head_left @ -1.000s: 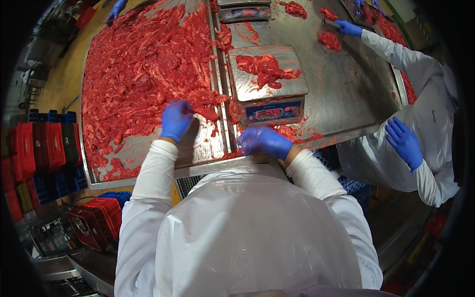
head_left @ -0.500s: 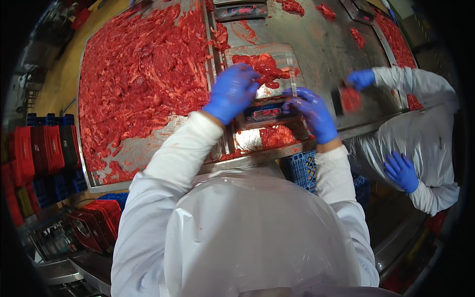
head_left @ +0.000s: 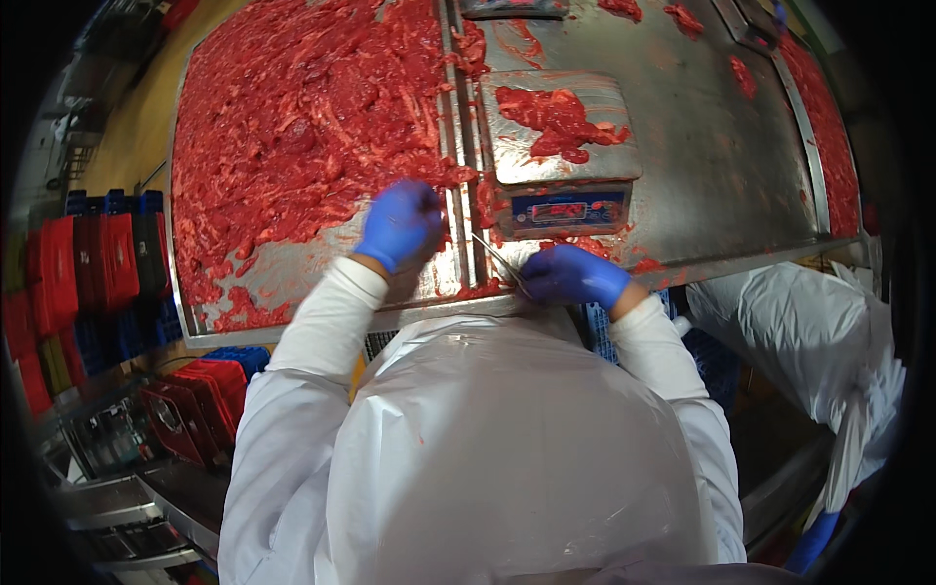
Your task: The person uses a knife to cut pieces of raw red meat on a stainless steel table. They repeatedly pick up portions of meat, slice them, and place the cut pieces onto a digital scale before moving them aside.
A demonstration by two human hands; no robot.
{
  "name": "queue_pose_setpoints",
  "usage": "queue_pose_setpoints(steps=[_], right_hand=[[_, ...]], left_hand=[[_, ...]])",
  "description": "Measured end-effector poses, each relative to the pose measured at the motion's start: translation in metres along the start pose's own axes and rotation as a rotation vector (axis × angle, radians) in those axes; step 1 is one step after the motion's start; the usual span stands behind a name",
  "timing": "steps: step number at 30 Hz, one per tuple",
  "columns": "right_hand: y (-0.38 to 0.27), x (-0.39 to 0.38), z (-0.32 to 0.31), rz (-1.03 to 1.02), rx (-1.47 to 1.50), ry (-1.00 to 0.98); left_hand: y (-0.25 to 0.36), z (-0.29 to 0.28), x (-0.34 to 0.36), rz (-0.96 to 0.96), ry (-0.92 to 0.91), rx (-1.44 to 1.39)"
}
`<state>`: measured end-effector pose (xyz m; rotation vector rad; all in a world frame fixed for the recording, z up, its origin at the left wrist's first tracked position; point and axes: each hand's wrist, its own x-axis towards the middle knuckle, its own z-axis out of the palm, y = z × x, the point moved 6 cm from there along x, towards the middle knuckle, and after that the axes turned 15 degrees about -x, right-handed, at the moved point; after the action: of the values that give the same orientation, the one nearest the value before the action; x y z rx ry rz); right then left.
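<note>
My left hand [head_left: 398, 226], in a blue glove, is over the near right edge of a large spread of raw red meat [head_left: 302, 127]. Its fingers are blurred, so their grip cannot be made out. At the front edge of the table, my blue-gloved right hand [head_left: 575, 276] is closed on a thin metal tool [head_left: 500, 260] that points up and left; its exact kind is unclear. Beyond that hand stands a bench scale [head_left: 570, 210] with a lit red display. Pieces of meat [head_left: 558, 122] lie on its steel platform.
A raised metal divider [head_left: 460, 107] separates the meat from the scale's side. Another scale [head_left: 514, 8] and scattered meat scraps [head_left: 743, 76] lie farther off. A person in a white apron [head_left: 804, 331] is at the right. Red crates [head_left: 88, 263] are stacked at left.
Both my hands have drawn back from the scale, leaving meat on its platform. The right hand now holds the metal tool near the table edge. The co-worker's hands have left the table.
</note>
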<state>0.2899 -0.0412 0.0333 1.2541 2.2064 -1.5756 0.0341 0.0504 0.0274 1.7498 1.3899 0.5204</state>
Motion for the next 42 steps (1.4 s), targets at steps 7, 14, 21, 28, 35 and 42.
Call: queue_pose_setpoints(steps=[7, 14, 21, 28, 35, 42], right_hand=[[0.019, -0.019, -0.011, -0.13, 0.512, 0.151], [0.046, -0.064, -0.047, -0.174, 0.999, 0.505], [0.089, -0.091, -0.059, -0.023, 0.922, 0.983], [0.165, -0.102, -0.055, -0.032, 1.344, 1.423], [0.231, -0.079, -0.094, -0.009, 1.771, 1.337], [0.177, -0.139, -0.116, 0.031, 1.232, 1.701]], left_hand=[[-0.049, 0.079, -0.072, 0.019, -0.441, 0.02], [0.107, 0.013, -0.006, -0.068, -0.716, -1.139], [0.072, -0.009, 0.118, 0.373, 0.091, 0.253], [0.149, 0.118, 0.15, 0.533, -0.142, 0.556], [0.205, 0.181, 0.143, 0.59, -0.134, 0.151], [-0.01, -0.108, 0.207, -0.199, 0.431, 0.326]])
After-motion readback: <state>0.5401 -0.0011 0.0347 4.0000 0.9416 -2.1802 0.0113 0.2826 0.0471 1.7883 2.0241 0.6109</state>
